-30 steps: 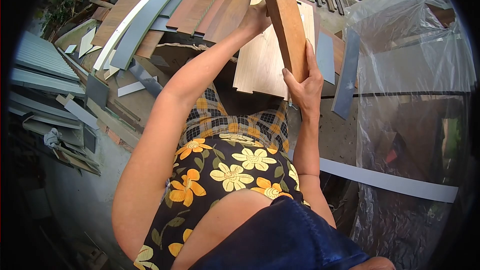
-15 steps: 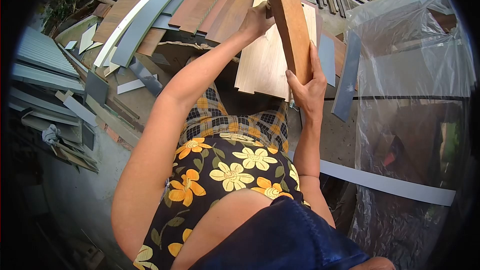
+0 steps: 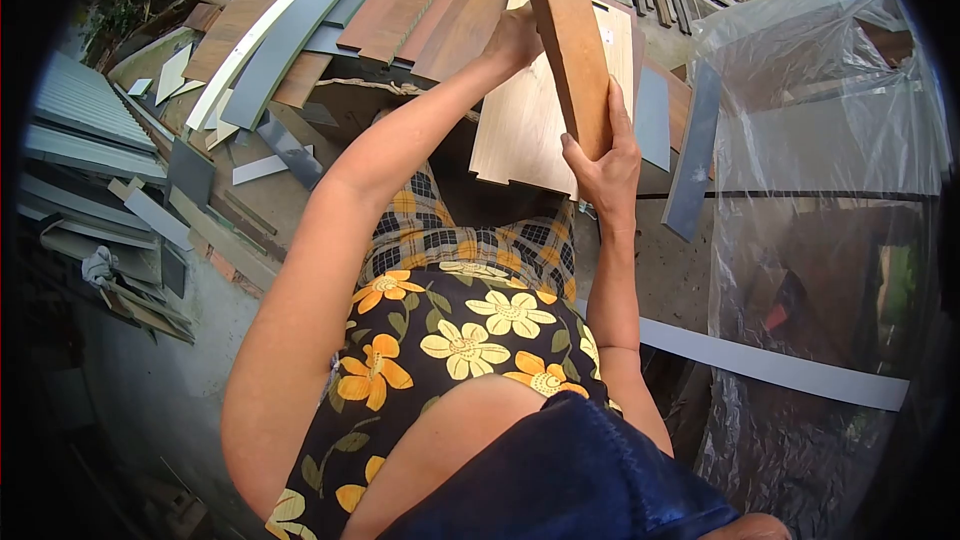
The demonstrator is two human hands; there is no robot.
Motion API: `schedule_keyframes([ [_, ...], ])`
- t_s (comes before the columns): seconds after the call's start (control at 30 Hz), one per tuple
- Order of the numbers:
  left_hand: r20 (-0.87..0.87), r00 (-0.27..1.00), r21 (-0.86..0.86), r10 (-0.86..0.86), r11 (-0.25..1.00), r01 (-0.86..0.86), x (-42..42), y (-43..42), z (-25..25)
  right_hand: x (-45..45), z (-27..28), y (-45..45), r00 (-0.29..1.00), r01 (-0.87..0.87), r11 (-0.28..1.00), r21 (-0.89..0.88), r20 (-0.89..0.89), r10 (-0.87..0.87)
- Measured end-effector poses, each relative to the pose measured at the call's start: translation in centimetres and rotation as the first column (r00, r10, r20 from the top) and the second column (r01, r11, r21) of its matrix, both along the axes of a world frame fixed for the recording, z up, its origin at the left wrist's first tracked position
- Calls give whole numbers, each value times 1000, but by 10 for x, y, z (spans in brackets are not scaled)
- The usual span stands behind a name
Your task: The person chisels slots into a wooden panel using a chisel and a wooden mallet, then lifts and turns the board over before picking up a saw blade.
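A long brown wooden board [image 3: 570,50] is tilted up over a pale wooden panel [image 3: 522,130], its far end running out of the top of the view. My right hand [image 3: 610,165] grips the board's near end, thumb on the left side and fingers along the right. Farther up, my left hand [image 3: 515,40] is closed at the board's left edge; the wood hides most of its fingertips. Beneath both hands lies the pale panel, with a notched near edge and a small white label.
Brown wooden panels [image 3: 465,35] and grey strips [image 3: 300,40] lie at the back left. Offcuts [image 3: 190,172] litter the left floor. On the right hangs clear plastic sheeting [image 3: 820,140], with a grey board [image 3: 692,170] beside it and a white strip [image 3: 770,360] across it.
The brown board and my right hand have shifted slightly left. My left hand has also moved a little left, its fingers now more hidden behind the wood.
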State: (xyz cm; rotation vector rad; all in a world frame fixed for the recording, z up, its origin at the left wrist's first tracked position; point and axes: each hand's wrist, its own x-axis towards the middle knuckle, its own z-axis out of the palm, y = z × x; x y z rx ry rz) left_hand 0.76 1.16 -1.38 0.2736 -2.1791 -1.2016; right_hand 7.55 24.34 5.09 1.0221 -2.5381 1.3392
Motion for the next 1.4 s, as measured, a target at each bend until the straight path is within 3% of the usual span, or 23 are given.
schedule_keyframes([
  [0.03,3,1000,9,-3,1000,3,-5,-3,-1,-3,-3,0,998,-4,1000,17,-64,5],
  [0.17,55,998,-9,-10,1000,11,3,-12,8,0,2,2,999,-25,999,-29,34,26],
  [0.27,36,999,-56,-17,998,19,-5,-24,-6,-3,-2,1,995,-61,990,-130,-83,51],
  [0.47,-8,1000,-135,16,991,-17,-17,-35,-12,-3,6,-3,998,-49,999,-8,45,49],
  [0.53,52,999,-191,14,982,-4,-6,-36,-2,-1,2,-4,998,-63,997,-48,-7,62],
  [0.6,-20,1000,-217,21,976,-25,-7,-39,-6,-2,-5,-5,995,-81,990,-116,-63,74],
  [0.67,-40,998,-243,47,969,-56,-5,-39,-8,-1,-6,-5,998,-46,999,-16,-36,45],
  [0.93,-40,997,-146,70,986,-75,12,-24,7,1,-2,-5,999,-37,997,-74,-13,36],
  [1.13,5,997,-172,76,982,-74,8,-29,4,0,0,-8,999,-40,994,-104,-5,39],
  [1.23,-122,992,-143,43,988,-61,6,-28,-3,-2,-7,-10,999,-50,994,-98,-3,50],
  [1.33,-24,998,-138,54,989,-57,4,-30,-3,0,-3,-10,998,-43,998,-53,37,45],
  [1.4,-48,997,-161,55,985,-62,3,-30,-3,2,5,-9,996,-48,997,-55,70,52],
])
